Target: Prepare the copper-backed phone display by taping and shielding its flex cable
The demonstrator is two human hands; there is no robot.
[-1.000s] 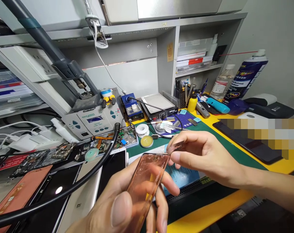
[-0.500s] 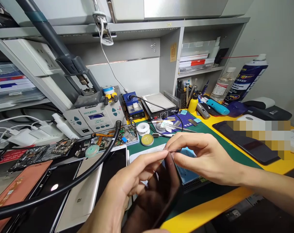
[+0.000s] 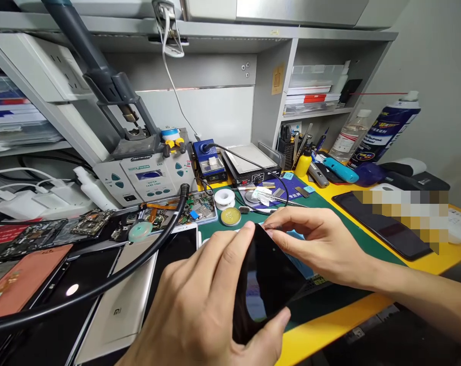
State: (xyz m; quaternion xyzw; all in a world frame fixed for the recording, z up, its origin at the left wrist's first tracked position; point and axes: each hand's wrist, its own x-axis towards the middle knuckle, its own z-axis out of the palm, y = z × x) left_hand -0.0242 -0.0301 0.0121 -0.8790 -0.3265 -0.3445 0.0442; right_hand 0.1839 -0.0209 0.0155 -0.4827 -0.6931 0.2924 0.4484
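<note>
My left hand (image 3: pixel 207 295) grips a black glossy phone (image 3: pixel 268 279) by its edges, fingers along the left side and thumb at the lower right. The phone stands tilted, its dark screen side facing me and catching reflections. At its top edge is my right hand (image 3: pixel 314 234), thumb and forefinger pinched on a small dark sliver that I cannot make out. Behind these fingers a blue item (image 3: pixel 297 235) lies on the green mat (image 3: pixel 362 241), mostly covered by the hand.
A black hose (image 3: pixel 139 279) arches across phone parts at left, including a gold back cover (image 3: pixel 119 305). Behind stand a hot air station (image 3: pixel 146 175), a solder spool (image 3: pixel 224 198), a flux tin (image 3: pixel 231 216) and a hot plate (image 3: pixel 251 162). A black phone (image 3: pixel 382 223) lies right.
My left hand has turned the phone so its dark screen side faces me more, and the back of that hand now shows. My right hand stays pinched at the top edge.
</note>
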